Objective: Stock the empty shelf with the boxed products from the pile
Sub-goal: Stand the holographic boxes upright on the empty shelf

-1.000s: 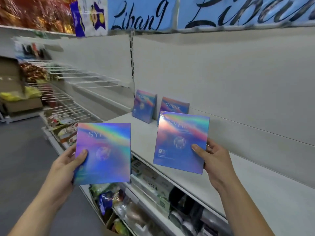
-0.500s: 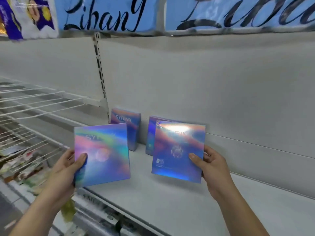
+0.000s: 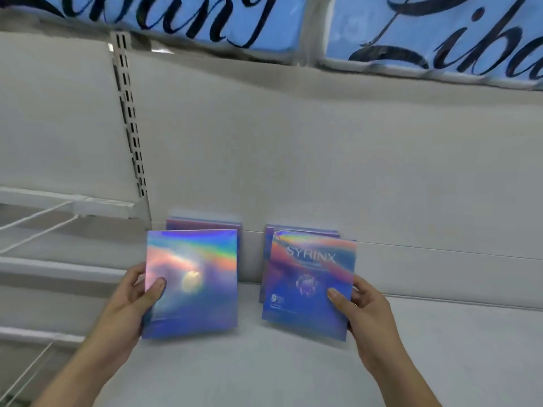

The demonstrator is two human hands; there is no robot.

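Now each of my hands carries one flat holographic box over the white shelf board [image 3: 264, 365]. My left hand [image 3: 129, 306] pinches the left box [image 3: 194, 286] at its outer edge, with the thumb on the shiny front and the other fingers behind it. My right hand [image 3: 367, 312] grasps the SYRINX box [image 3: 308, 286] in the same way at its right edge. I judge this grip is chosen so that the bottom edges and the inner sides are free. Then each box can be set down upright with no finger trapped under it. Both fronts face me, as a customer should see them. Each held box is directly in front of one that stands against the back panel [image 3: 323, 171]: the rear left box [image 3: 205, 225] and the rear right box [image 3: 293, 229] (only their top strips show). So I think the plan is two rows, filled from back to front. Whether the held boxes touch the board I cannot tell; they look a little tilted. The pile is not in view. Much of the board to the right is bare, so the stocking seems near its beginning.
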